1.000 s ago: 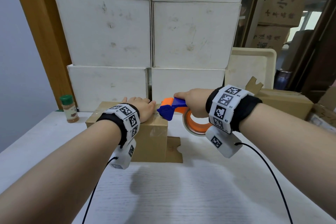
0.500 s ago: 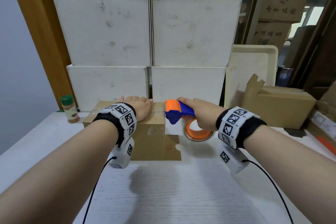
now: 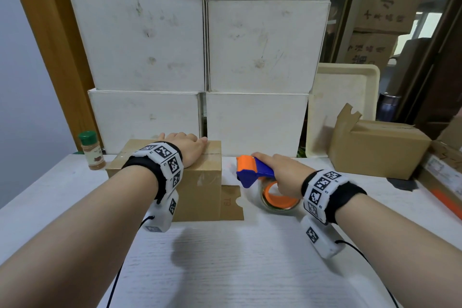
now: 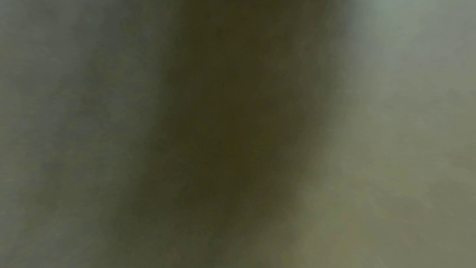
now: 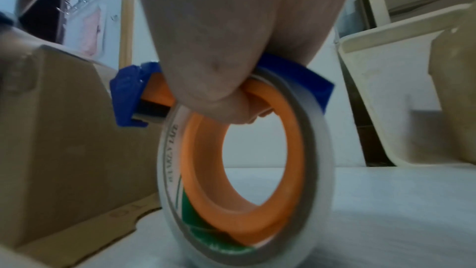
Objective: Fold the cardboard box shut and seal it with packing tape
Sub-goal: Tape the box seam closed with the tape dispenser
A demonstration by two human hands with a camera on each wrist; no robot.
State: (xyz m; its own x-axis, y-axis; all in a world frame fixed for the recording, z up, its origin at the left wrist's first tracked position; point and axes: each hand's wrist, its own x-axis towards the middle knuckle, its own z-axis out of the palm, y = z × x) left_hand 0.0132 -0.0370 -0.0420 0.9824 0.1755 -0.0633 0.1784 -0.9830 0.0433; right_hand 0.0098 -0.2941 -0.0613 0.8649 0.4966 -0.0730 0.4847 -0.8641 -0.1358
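A small brown cardboard box (image 3: pixel 200 187) stands on the white table (image 3: pixel 237 262), its top flaps closed and glossy tape running across the top and down its right side. One flap (image 3: pixel 231 204) lies flat on the table at its right foot. My left hand (image 3: pixel 186 145) rests flat on the box top. My right hand (image 3: pixel 282 175) grips the blue and orange tape dispenser (image 3: pixel 252 170), right of the box, its roll (image 5: pixel 231 180) low over the table. The left wrist view is dark and blurred.
Stacked white cartons (image 3: pixel 200 57) form a wall right behind the box. A spice jar (image 3: pixel 91 150) with a green cap stands at the left. A second brown box (image 3: pixel 375 150) and a leaning cream tray (image 3: pixel 345 97) sit at the right.
My right hand has drawn the dispenser from the box top, rightward and down past the box's right edge to just above the table. The left hand has stayed on the box.
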